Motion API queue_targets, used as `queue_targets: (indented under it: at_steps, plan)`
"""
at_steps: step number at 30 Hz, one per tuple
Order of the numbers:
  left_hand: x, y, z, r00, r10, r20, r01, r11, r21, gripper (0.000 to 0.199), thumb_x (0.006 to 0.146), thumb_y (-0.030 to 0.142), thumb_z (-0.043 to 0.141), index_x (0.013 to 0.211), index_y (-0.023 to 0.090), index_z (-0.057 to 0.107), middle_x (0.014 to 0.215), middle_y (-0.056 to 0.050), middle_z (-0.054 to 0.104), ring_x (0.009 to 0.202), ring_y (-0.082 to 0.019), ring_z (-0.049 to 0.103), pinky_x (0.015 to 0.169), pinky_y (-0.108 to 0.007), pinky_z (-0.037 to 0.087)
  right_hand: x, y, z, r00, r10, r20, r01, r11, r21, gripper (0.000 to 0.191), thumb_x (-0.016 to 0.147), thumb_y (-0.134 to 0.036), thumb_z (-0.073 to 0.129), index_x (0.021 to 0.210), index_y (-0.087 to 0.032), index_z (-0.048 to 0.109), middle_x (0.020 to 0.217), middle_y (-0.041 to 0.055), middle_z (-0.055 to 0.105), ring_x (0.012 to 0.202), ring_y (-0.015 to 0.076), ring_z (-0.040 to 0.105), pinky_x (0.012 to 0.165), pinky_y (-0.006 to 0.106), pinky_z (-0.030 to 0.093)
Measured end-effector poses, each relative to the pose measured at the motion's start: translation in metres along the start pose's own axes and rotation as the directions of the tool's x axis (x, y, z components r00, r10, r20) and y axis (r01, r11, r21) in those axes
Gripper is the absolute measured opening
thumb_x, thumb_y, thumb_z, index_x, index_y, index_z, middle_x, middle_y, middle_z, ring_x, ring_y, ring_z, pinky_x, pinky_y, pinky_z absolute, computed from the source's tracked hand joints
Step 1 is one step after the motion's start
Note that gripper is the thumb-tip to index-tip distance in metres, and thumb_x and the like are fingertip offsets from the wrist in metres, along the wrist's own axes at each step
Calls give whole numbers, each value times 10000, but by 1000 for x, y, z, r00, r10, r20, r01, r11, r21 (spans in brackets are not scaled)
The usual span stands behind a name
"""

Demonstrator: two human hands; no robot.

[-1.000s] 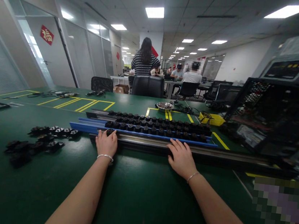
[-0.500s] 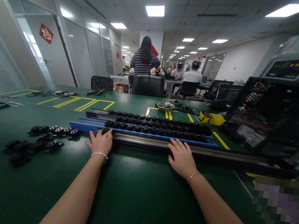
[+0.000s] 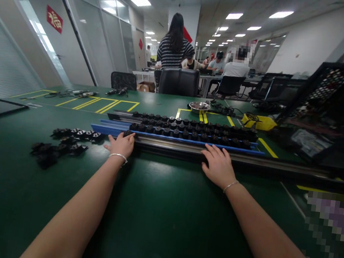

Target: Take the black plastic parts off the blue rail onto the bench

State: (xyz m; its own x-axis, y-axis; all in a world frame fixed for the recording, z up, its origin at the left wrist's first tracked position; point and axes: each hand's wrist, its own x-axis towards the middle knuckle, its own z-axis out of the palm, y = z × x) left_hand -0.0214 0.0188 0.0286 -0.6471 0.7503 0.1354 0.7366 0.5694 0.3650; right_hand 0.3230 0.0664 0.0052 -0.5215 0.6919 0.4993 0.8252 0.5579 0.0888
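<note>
A long black rail (image 3: 170, 146) with a metallic channel lies across the green table. At its left end my left hand (image 3: 120, 145) has its fingers closed round a small black part (image 3: 128, 133). My right hand (image 3: 218, 165) rests on the rail's near edge further right, fingers spread, holding nothing. Just behind lies a blue rail (image 3: 105, 130), and rows of small black parts (image 3: 184, 134) stand along the rails there. Loose black parts (image 3: 45, 154) lie in a cluster to the left of my left hand.
A metal bowl (image 3: 199, 107) and a yellow tray (image 3: 259, 122) stand at the back of the table (image 3: 148, 218). A black open-sided case (image 3: 326, 97) is at the right. Cables (image 3: 79, 93) lie back left. Several people are beyond the table, one in a striped top (image 3: 171, 53).
The whole view has shifted, so the table things appear higher and slightly further right. Both hands keep nearly the same places on the rail.
</note>
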Motion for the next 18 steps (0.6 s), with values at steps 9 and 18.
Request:
queue_targets:
  at_steps: [9,18]
  plan:
    - [5,-10,-20,993,95,73,-104,985,136,455,829,497,249,1222,440,471,1360,-9,396,1185,-393,345,911,-610,301,0,-1,-1,999,20,32,-21,999,24,382,770,-275,439,1128,-190,543,1337,85,442,1231,262,361,1023,485,191]
    - [25,-29,-15,967,241,76,-251,951,183,486,863,403,201,1235,320,502,1252,-83,499,1178,-301,392,952,-483,309,0,-1,-2,999,23,48,-24,999,26,391,771,-271,432,1140,-195,536,1343,80,436,1239,261,347,1022,494,183]
